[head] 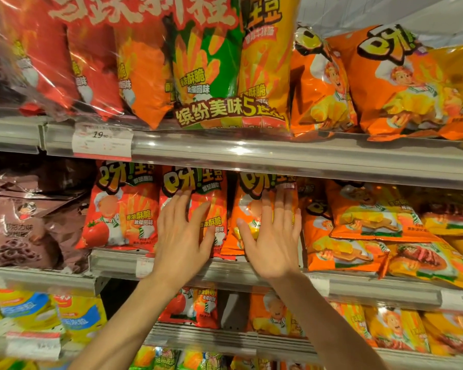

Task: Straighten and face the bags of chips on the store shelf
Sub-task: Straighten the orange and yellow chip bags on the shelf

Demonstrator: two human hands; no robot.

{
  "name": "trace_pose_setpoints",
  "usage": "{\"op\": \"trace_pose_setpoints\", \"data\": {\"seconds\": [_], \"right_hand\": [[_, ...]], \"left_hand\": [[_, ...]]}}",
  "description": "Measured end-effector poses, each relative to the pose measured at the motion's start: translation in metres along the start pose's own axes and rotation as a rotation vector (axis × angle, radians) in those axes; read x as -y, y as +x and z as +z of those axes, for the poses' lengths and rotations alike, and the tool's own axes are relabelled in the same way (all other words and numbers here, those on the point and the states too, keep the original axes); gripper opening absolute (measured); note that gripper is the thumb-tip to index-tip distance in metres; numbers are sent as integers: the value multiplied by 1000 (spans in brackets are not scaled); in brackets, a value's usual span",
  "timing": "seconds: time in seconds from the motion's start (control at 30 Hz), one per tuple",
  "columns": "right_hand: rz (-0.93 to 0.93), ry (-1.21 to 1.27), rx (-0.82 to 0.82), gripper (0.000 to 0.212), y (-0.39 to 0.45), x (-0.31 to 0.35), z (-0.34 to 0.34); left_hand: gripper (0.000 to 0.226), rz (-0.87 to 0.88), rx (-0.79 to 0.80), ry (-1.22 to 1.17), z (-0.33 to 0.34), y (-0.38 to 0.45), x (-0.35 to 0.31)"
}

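Bags [195, 209] under flat (spread) fingers [183, 206] — upright.

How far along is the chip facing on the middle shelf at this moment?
Done: the red bag on the left stands upright, label forward. In hand: the left hand lies flat on the next red bag, the right hand on the orange bag. Left: the orange bags to the right lie tumbled.
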State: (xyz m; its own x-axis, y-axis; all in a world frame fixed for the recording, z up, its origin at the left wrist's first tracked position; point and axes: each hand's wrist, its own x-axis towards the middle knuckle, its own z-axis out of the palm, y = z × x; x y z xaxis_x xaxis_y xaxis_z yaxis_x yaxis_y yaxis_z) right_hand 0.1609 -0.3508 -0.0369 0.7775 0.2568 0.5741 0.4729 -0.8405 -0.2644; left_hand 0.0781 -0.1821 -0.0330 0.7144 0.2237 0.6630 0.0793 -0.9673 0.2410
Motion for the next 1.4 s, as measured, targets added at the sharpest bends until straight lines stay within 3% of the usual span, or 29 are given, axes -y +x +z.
{"op": "trace_pose_setpoints", "data": {"seconds": [0.2,0.43,0.6,0.73,0.97,1.13,1.23,1.3,1.4], "right_hand": [[19,122,54,73,-2,2,-16],[193,600,97,62,-42,1,-55],[304,888,186,43,-86,-20,-69],[402,815,146,24,-110,-47,-80],[480,844,93,22,-124,-114,-103],[393,884,49,34,-117,-160,-120],[340,844,41,28,-110,-188,-136],[327,820,60,32,-104,-205,-145],[278,788,29,17,-94,-227,-151]], "left_hand": [[53,-8,40,-99,-4,-1,0],[39,99,68,-413,-29,-22,5],[30,-215,261,-792,-45,-47,-16],[28,-319,331,-896,-41,-64,-31],[27,-437,318,-1038,-20,-76,-83],[29,-441,296,-1033,-2,-70,-132],[54,-416,237,-1025,3,-66,-166],[49,-415,195,-1046,5,-61,-189],[30,-412,156,-1011,8,-52,-216]]}}
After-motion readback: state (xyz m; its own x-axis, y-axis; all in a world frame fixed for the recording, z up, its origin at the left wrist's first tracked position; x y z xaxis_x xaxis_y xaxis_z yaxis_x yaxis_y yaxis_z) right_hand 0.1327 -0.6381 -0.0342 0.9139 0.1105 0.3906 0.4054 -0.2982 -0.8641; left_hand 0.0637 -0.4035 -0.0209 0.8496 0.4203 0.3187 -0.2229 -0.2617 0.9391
